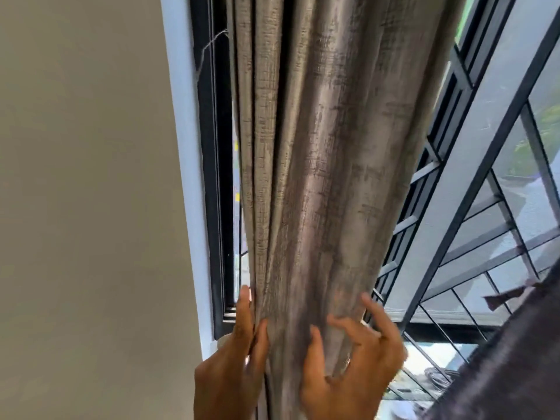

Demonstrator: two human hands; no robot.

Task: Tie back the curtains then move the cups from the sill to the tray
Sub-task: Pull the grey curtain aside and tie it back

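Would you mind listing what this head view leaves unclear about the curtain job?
- Cups, sill and tray: none show; the view is aimed up at the window.
- Tie-back: none visible on the grey curtain.
- Right hand: motion-blurred, so its grip on the folds is uncertain.
- Left hand: wrist cut off by the bottom edge; fingers lie flat along the curtain's edge.
- Dark fabric at lower right: cropped by the frame; cannot tell if it is the second curtain.

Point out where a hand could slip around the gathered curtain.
Free: the narrow gap between the curtain and the black window frame, above the left hand; more room right, toward the window grille. Crowded low down, where the right hand presses the folds.
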